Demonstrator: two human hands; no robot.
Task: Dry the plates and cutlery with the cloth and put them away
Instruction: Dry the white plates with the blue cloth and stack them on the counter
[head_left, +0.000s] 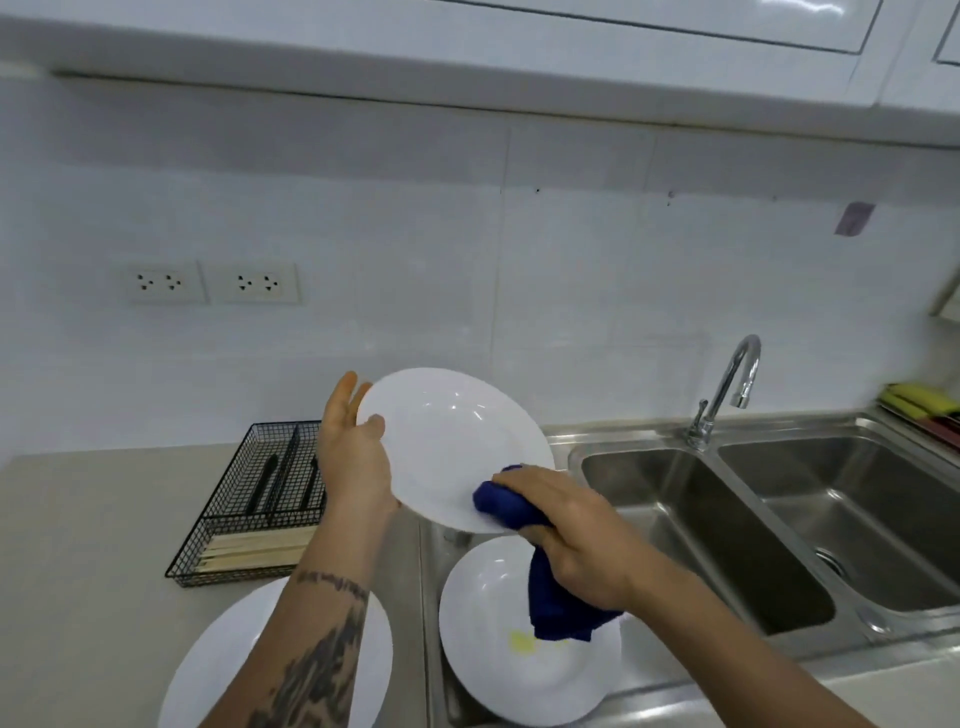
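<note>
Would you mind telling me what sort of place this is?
Most likely a home kitchen: a double steel sink with a tap, a tiled wall with sockets, and white cabinets overhead.

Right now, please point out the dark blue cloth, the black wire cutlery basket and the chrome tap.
dark blue cloth (501, 503), head view, bunched part on the plate.
black wire cutlery basket (228, 480), head view, left wall.
chrome tap (727, 379), head view, curved neck.
</note>
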